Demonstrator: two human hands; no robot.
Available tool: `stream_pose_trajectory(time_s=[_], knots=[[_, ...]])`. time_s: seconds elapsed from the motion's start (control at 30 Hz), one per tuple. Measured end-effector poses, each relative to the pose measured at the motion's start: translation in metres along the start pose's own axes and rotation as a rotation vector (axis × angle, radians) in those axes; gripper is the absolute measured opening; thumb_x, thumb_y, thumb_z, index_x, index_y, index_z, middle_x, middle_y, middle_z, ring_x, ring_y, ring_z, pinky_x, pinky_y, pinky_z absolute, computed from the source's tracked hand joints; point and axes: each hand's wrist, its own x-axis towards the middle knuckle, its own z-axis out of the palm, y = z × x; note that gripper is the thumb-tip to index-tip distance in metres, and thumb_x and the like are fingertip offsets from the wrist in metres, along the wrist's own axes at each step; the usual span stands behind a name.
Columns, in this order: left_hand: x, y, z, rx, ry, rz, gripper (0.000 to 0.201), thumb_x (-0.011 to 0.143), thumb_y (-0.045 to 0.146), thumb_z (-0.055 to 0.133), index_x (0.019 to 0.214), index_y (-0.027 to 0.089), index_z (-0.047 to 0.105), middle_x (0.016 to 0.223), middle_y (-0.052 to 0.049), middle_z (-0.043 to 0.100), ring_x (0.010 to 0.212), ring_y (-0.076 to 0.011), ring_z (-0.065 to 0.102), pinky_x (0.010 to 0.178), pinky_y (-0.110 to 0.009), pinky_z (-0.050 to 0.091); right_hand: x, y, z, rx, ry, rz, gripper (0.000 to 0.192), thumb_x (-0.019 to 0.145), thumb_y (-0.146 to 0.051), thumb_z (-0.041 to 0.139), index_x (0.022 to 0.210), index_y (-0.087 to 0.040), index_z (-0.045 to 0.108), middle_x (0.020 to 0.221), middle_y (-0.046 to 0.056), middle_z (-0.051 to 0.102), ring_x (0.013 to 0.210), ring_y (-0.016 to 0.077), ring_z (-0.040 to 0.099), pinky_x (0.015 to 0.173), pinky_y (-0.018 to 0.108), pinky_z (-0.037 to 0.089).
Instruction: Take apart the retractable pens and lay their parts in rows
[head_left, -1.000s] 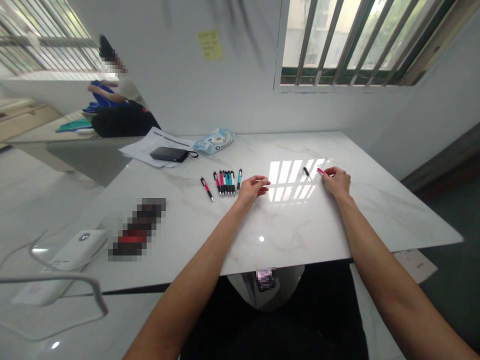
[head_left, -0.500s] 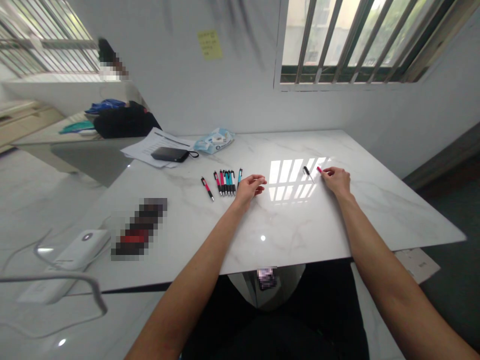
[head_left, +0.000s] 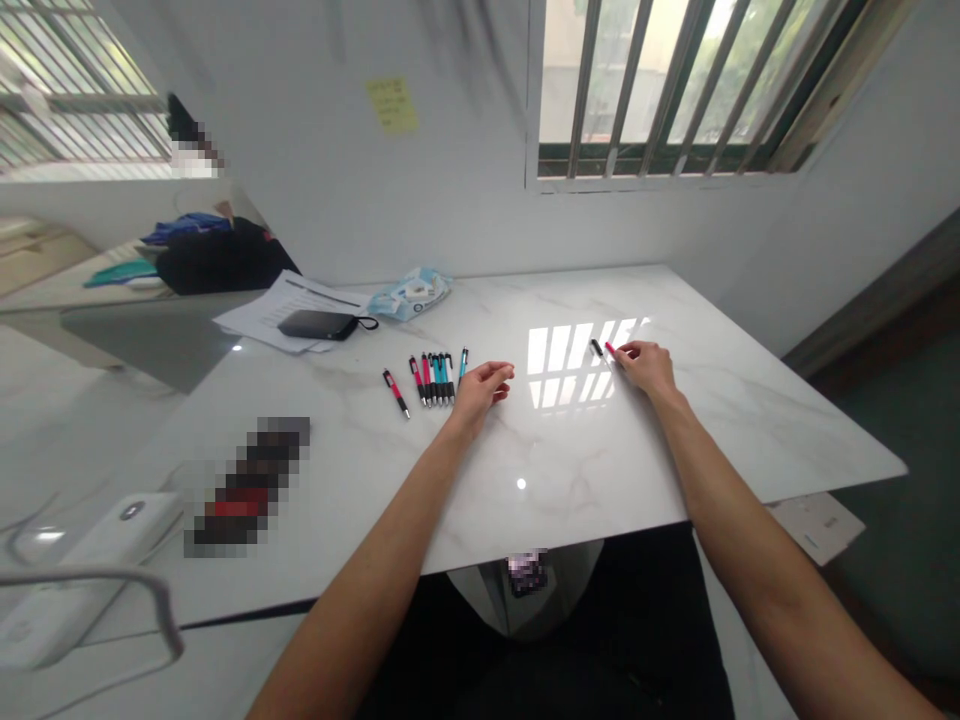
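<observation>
My right hand (head_left: pixel 643 367) rests on the white marble table (head_left: pixel 570 450) and pinches a pink pen part (head_left: pixel 610 349) at its fingertips. A small black pen piece (head_left: pixel 597 348) lies just left of it. My left hand (head_left: pixel 480 386) rests on the table with fingers loosely curled, holding nothing. Beside its left edge lies a row of several pink and teal pens (head_left: pixel 435 367). One more pink pen (head_left: pixel 396 392) lies apart, further left.
At the table's far left lie papers (head_left: pixel 274 305) with a black pouch (head_left: pixel 318 324) on them and a pack of wet wipes (head_left: pixel 409 293). A white power bank (head_left: pixel 90 570) sits near left. A barred window (head_left: pixel 675 80) is ahead.
The view shifted slightly right and down. Both hands stayed in nearly the same spots on the table; the right hand keeps hold of the pink pen part.
</observation>
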Motion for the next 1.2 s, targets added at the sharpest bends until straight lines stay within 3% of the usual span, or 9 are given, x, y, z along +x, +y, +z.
stream_pose_trajectory(time_s=[0.73, 1.0, 1.1, 1.2], knots=[[0.000, -0.001, 0.001, 0.095, -0.049, 0.021, 0.043, 0.064, 0.046, 0.089, 0.092, 0.017, 0.075, 0.090, -0.004, 0.074, 0.069, -0.0099, 0.058, 0.069, -0.025, 0.045, -0.001, -0.013, 0.010, 0.020, 0.029, -0.029, 0.033, 0.094, -0.039, 0.060, 0.104, -0.021, 0.085, 0.100, 0.011, 0.082, 0.092, 0.0267, 0.074, 0.084, 0.034, 0.053], [0.001, -0.004, 0.000, 0.106, -0.052, 0.030, 0.045, 0.063, 0.047, 0.092, 0.092, 0.018, 0.076, 0.089, -0.005, 0.076, 0.069, -0.0108, 0.060, 0.068, -0.025, 0.047, -0.003, -0.016, 0.006, 0.059, 0.060, -0.030, 0.027, 0.091, -0.033, 0.062, 0.099, -0.021, 0.085, 0.093, 0.010, 0.081, 0.084, 0.0255, 0.073, 0.080, 0.035, 0.053], [0.001, -0.006, 0.001, 0.095, -0.052, 0.047, 0.047, 0.059, 0.045, 0.096, 0.092, 0.018, 0.075, 0.087, -0.005, 0.076, 0.071, -0.0123, 0.063, 0.071, -0.026, 0.049, -0.012, -0.031, 0.002, 0.202, 0.112, -0.150, 0.025, 0.090, -0.035, 0.066, 0.102, -0.021, 0.082, 0.087, 0.007, 0.079, 0.074, 0.0215, 0.069, 0.078, 0.035, 0.054], [0.001, -0.010, 0.004, 0.076, -0.079, 0.059, 0.050, 0.055, 0.044, 0.098, 0.088, 0.018, 0.073, 0.087, -0.006, 0.077, 0.076, -0.0153, 0.067, 0.078, -0.031, 0.053, -0.033, -0.061, 0.002, 0.403, 0.071, -0.455, 0.025, 0.088, -0.031, 0.070, 0.110, -0.022, 0.077, 0.092, 0.005, 0.076, 0.074, 0.0187, 0.066, 0.075, 0.034, 0.056]])
